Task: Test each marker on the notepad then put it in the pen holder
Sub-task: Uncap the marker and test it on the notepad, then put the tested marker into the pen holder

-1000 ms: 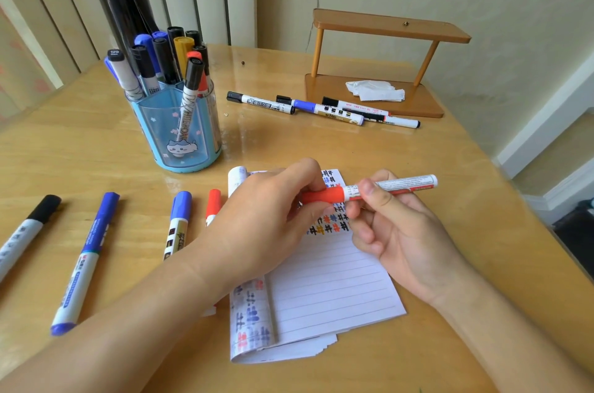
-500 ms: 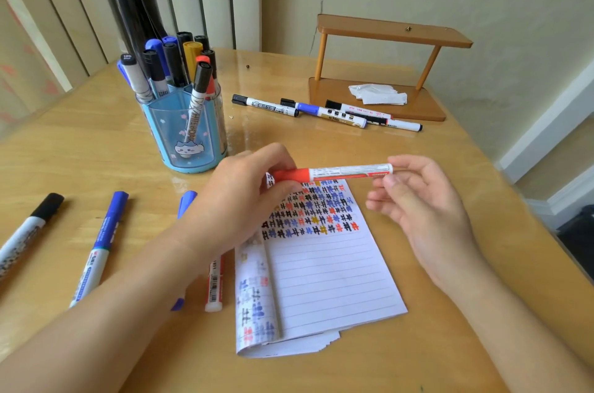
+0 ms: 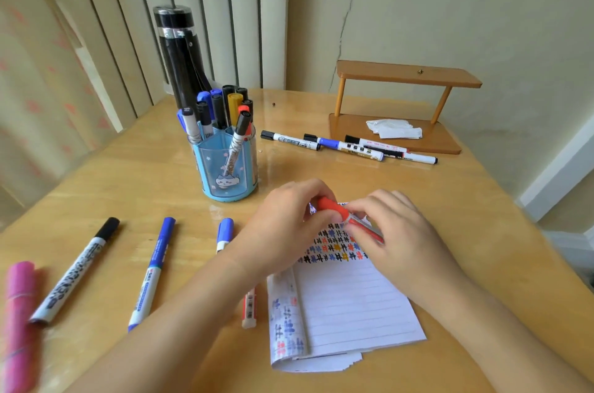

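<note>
- Since half a second back, the two hands have closed in on each other over the far end of the notepad [image 3: 353, 306]. The red marker [image 3: 334, 209], which was held level, is now tilted, with its tail pointing toward the bench's near right.
- The left grip [image 3: 283, 225] pinches the marker's red cap end between thumb and fingertips.
- The right grip [image 3: 395, 238], loose and open then, now has its fingers curled round the barrel just beside the cap. The spot where the two grips meet is blurred.
- The marker is held just above the rows of coloured test marks on the notepad. The notepad lies near the front edge of the bench [image 3: 128, 174], with one page folded over on its left.
- The holder [image 3: 229, 167] stands left of centre toward the far edge, stuffed with markers.
- Toward the left edge lie a black marker [image 3: 77, 270] and a blue marker [image 3: 152, 273], with a pink one [image 3: 19, 312] right at the edge. Two more markers are half hidden under the left arm.
- Near the far right corner, a few markers [image 3: 347, 145] lie touching one another in front of a wooden stand [image 3: 401, 77].
</note>
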